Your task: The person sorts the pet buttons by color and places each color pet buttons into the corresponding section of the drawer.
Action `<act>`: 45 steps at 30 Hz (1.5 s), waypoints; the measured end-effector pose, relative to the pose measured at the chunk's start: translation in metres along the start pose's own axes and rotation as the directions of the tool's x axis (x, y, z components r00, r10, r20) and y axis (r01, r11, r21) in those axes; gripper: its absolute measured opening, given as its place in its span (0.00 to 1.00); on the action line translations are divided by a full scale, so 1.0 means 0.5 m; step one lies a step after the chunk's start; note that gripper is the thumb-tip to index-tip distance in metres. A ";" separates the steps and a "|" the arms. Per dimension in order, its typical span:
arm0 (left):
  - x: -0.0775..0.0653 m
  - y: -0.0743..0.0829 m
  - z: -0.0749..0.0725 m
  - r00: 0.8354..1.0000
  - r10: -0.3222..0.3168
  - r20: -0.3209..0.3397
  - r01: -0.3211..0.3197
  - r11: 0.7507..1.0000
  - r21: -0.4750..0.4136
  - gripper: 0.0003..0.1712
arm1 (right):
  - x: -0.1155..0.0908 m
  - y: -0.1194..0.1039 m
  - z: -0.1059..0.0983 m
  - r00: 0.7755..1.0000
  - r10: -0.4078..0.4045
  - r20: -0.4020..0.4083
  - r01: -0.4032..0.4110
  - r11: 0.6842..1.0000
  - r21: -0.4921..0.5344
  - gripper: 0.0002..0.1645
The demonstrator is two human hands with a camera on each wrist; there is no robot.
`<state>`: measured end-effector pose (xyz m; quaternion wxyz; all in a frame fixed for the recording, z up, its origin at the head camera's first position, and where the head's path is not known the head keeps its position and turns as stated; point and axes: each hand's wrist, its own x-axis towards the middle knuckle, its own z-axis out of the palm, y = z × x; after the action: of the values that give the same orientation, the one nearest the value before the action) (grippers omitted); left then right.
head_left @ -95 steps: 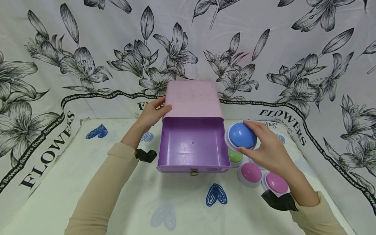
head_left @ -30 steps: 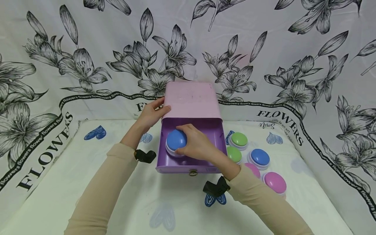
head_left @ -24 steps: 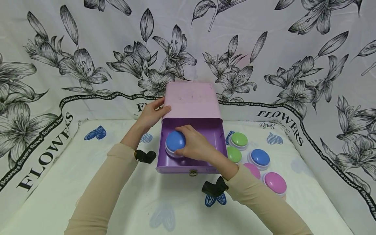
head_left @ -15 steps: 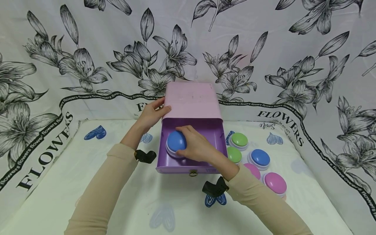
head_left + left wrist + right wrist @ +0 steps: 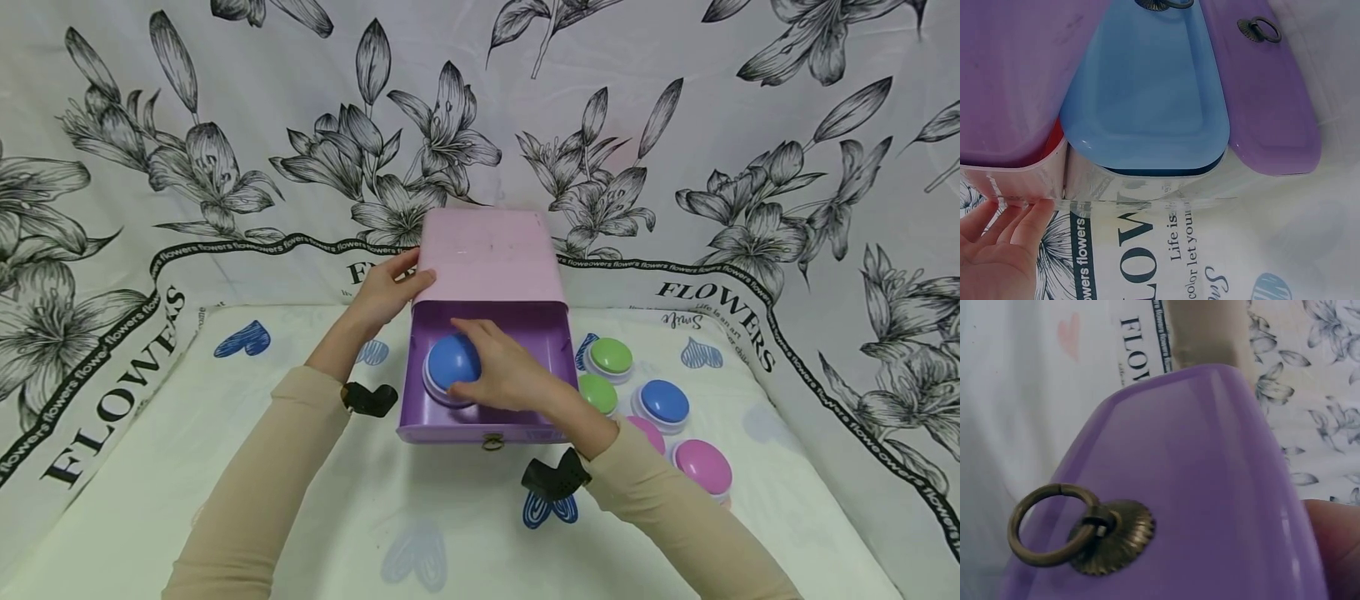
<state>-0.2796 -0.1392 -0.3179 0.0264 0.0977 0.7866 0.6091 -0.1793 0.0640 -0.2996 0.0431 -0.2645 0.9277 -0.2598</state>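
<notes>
A pink drawer unit point(image 5: 491, 254) stands in the middle in the head view, its purple drawer point(image 5: 517, 425) pulled out toward me. My left hand point(image 5: 382, 292) rests against the unit's upper left side; the left wrist view shows its fingers point(image 5: 1032, 228) extended along the pink casing. Inside the drawer, at its left, sits a blue domed push button point(image 5: 452, 357) with a white base. My right hand point(image 5: 510, 367) reaches over the drawer front and holds that button between thumb and fingers. In the right wrist view the drawer front mostly hides the hand.
Right of the drawer lie more push buttons: two green point(image 5: 611, 356), one blue point(image 5: 664, 402) and two pink point(image 5: 702, 467). One pink is partly behind my right forearm. The left wrist view shows a blue drawer point(image 5: 1147, 87); a brass ring pull point(image 5: 1054, 525) juts from the purple front.
My right hand has carried the blue push button from right of the unit into the left of the drawer. Over the last second it shifts only slightly. The left hand stays put.
</notes>
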 end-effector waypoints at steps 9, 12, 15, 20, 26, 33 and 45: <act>0.002 -0.001 0.000 1.000 -0.010 0.007 0.010 1.000 -0.015 0.38 | -0.018 0.002 -0.033 0.997 0.016 -0.081 -0.016 1.000 -0.007 0.41; 0.001 0.000 0.001 1.000 -0.016 0.007 0.016 1.000 -0.019 0.38 | -0.027 0.008 -0.043 0.993 0.013 -0.119 -0.012 1.000 0.009 0.38; 0.000 0.000 0.001 1.000 -0.015 0.006 0.015 1.000 -0.027 0.38 | -0.036 0.021 -0.053 0.985 -0.004 -0.170 0.006 1.000 0.010 0.35; -0.001 0.002 0.001 1.000 -0.011 0.005 0.011 0.999 -0.031 0.39 | -0.050 0.052 -0.073 0.965 -0.054 -0.258 0.060 0.998 0.018 0.31; -0.001 0.003 0.001 1.000 -0.011 0.004 0.011 1.000 -0.026 0.39 | -0.071 0.094 -0.098 0.939 -0.073 -0.337 0.092 0.995 0.044 0.31; -0.005 0.009 0.001 1.000 -0.013 0.011 0.013 0.999 -0.029 0.38 | -0.096 0.162 -0.114 0.911 -0.021 -0.413 0.058 0.995 0.077 0.30; -0.033 0.049 0.006 0.999 -0.028 0.034 0.029 0.999 -0.040 0.36 | -0.134 0.294 -0.107 0.869 0.124 -0.478 -0.020 0.976 0.216 0.27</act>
<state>-0.2598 -0.1336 -0.2965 0.0502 0.0960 0.7748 0.6228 -0.2025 0.2294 -0.3313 -0.1562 -0.1493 0.8861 -0.4101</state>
